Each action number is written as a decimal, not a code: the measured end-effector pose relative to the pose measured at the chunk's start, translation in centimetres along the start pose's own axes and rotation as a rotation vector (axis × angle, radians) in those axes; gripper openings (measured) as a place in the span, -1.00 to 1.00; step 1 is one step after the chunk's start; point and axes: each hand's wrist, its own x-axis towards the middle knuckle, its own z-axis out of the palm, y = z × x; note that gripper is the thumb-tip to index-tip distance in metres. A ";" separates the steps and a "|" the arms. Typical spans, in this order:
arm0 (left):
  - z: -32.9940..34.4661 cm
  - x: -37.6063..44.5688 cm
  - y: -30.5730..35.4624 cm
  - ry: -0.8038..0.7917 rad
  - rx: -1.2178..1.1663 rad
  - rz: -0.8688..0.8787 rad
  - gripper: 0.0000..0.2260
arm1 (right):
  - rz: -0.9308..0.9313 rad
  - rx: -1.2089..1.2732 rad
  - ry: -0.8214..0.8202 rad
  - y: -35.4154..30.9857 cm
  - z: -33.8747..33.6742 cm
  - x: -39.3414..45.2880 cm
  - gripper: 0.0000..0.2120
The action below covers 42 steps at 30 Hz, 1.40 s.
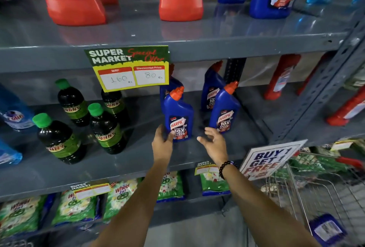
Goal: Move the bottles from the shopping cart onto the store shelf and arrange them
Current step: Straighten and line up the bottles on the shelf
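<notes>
Several blue Harpic bottles with orange caps stand on the grey middle shelf (197, 154). My left hand (163, 144) grips the base of the front left bottle (178, 114), thumb on its label. To its right another blue bottle (225, 108) stands upright, with two more behind. My right hand (214, 142) hovers open between the two front bottles, fingers spread, touching nothing. The wire shopping cart (316, 187) is at the lower right, and one blue bottle (327, 229) lies in it.
Green-capped dark Sunny bottles (102, 128) stand left of the Harpic group. Red bottles (282, 77) stand at the right, past a shelf upright (316, 96). A price sign (130, 67) hangs from the upper shelf edge. A "Buy 1 Get 1" card (270, 158) sticks out near the cart.
</notes>
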 end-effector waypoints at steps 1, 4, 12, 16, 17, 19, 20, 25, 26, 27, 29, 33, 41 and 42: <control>0.5 -0.5 -0.5 0.029 0.049 0.004 -0.56 | -0.014 -0.031 0.059 0.8 -0.1 -0.4 -0.56; 2.1 -1.3 -1.1 0.106 0.188 0.006 -0.43 | -0.050 -0.085 0.228 2.0 -0.7 -1.0 -0.55; 5.3 -1.6 -2.0 0.278 0.470 -0.073 0.04 | 0.010 -0.073 0.324 1.9 -3.4 3.2 -0.05; 6.6 -1.0 -2.2 0.356 0.533 -0.115 0.09 | -0.015 -0.143 0.292 2.0 -3.5 5.4 0.02; 6.9 -0.8 -2.2 0.375 0.541 -0.124 0.09 | -0.022 -0.151 0.291 2.1 -3.4 5.6 0.03; 7.4 -0.5 -2.2 0.403 0.563 -0.136 0.09 | -0.037 -0.150 0.306 2.3 -3.0 5.9 0.04; 7.5 -0.4 -2.3 0.415 0.574 -0.138 0.08 | -0.047 -0.148 0.323 2.4 -2.8 6.0 0.03; 8.0 -0.3 -2.7 0.442 0.646 -0.132 0.03 | -0.103 -0.162 0.408 3.0 -2.1 5.9 -0.06; 8.0 -0.2 -2.7 0.444 0.652 -0.132 0.02 | -0.111 -0.158 0.417 3.1 -2.1 5.9 -0.06; 8.0 -0.2 -2.7 0.445 0.653 -0.131 0.02 | -0.115 -0.155 0.423 3.2 -2.0 5.9 -0.06; 8.0 -0.2 -2.6 0.450 0.645 -0.132 0.02 | -0.122 -0.146 0.431 3.3 -2.0 5.9 -0.05; 7.9 -0.3 -2.6 0.463 0.624 -0.137 0.01 | -0.129 -0.129 0.430 3.5 -2.1 6.0 -0.03; 7.9 -0.3 -2.6 0.456 0.619 -0.144 0.02 | -0.130 -0.122 0.417 3.6 -2.0 6.1 -0.01; 7.8 -0.3 -2.6 0.454 0.617 -0.145 0.03 | -0.131 -0.122 0.415 3.7 -2.1 6.1 0.00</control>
